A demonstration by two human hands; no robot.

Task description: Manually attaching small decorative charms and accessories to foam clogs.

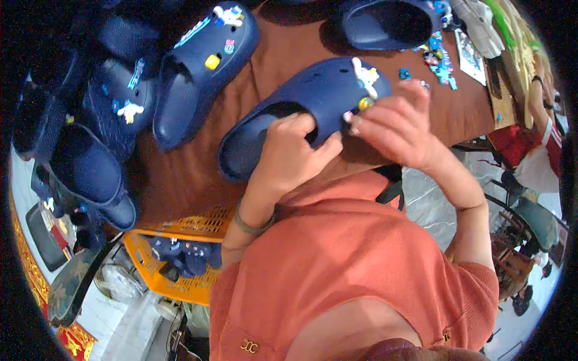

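Observation:
A navy blue clog (283, 96) lies on the brown-covered table in front of me, its toe toward the far right. My left hand (292, 150) grips it at the foot opening, with some fingers hidden inside the shoe. At the clog's right side, my right hand (400, 129) has thumb and forefinger closed at a small pale shoe charm (348, 117); how far it is seated cannot be made out. The remaining right fingers are curled and slightly blurred. A white character charm (365, 77) and a round yellow charm (365, 103) sit on the clog's toe.
Another decorated clog (205, 72) stands left of mine, with several more piled farther left. Beyond lies one clog (388, 25) near loose charms (441, 63) and a printed card (469, 57). An orange crate (180, 292) holding clogs is below the table, at my left.

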